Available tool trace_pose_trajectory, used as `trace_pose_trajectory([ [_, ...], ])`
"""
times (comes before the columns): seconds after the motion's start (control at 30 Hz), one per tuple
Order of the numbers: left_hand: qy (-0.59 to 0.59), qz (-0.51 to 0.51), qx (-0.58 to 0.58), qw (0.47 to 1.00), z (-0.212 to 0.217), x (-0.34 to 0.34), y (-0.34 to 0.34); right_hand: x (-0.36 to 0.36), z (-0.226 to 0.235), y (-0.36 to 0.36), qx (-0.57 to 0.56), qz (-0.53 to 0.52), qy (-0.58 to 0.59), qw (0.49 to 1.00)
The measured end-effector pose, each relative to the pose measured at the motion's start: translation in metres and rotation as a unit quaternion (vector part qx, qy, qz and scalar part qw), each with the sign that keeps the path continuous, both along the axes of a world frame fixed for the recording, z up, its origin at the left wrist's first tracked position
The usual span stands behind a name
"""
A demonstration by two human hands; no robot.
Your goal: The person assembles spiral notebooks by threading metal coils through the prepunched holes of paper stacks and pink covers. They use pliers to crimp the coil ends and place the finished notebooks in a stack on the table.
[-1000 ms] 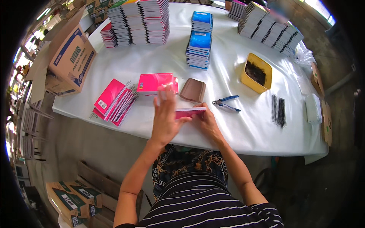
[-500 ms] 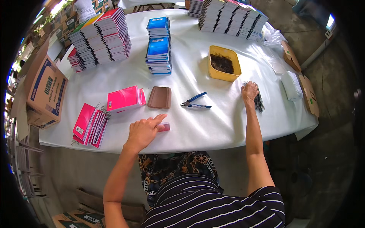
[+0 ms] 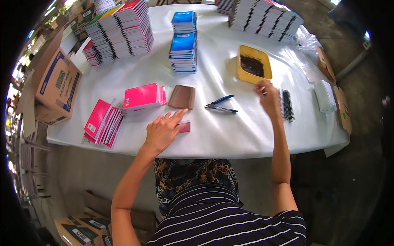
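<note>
My left hand (image 3: 162, 130) lies on the near part of the table with its fingers spread. It partly covers a small pink notebook (image 3: 185, 126) under its thumb side. My right hand (image 3: 269, 98) is raised just left of a bundle of black spiral binding coils (image 3: 288, 105). Its fingertips are pinched together; what they hold, if anything, is too small to make out. Between the hands lie blue-handled cutting pliers (image 3: 221, 103). A brown curved block (image 3: 182, 97) sits just beyond my left fingertips.
Pink notebooks (image 3: 141, 96) and spiral-bound ones (image 3: 97, 119) lie at left. Blue notebooks (image 3: 183, 43) stand stacked farther back, with taller stacks (image 3: 135, 30) to each side. A yellow tub (image 3: 267, 67) holds dark bits. A cardboard box (image 3: 57, 90) stands at the left edge.
My right hand has lifted off the coils and moved slightly left, its fingers now pinched. My left hand stays by the small pink notebook, its fingers more spread. The whole view has shifted a little.
</note>
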State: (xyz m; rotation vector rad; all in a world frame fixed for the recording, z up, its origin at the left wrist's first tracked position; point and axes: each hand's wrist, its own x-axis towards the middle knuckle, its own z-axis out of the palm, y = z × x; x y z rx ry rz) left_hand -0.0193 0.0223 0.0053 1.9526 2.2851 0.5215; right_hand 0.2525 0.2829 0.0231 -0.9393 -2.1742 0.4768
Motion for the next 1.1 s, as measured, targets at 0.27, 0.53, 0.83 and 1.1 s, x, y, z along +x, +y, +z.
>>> trace_pose_trajectory([
  [0.27, 0.044, -0.043, 0.017, 0.998, 0.003, -0.003, 0.006, -0.102, -0.01, -0.101, -0.192, 0.303, -0.002, 0.933],
  [0.53, 0.034, -0.038, 0.02, 0.998, 0.0, -0.004, 0.008, -0.105, -0.014, -0.088, -0.241, 0.372, -0.051, 0.895],
  [0.83, 0.092, -0.042, 0.054, 0.993, 0.0, -0.001, 0.007, -0.099, 0.003, -0.107, -0.059, 0.333, -0.107, 0.935],
  [1.1, 0.029, -0.062, -0.056, 0.996, 0.014, 0.011, 0.005, -0.114, 0.01, -0.083, -0.363, 0.391, -0.166, 0.829],
])
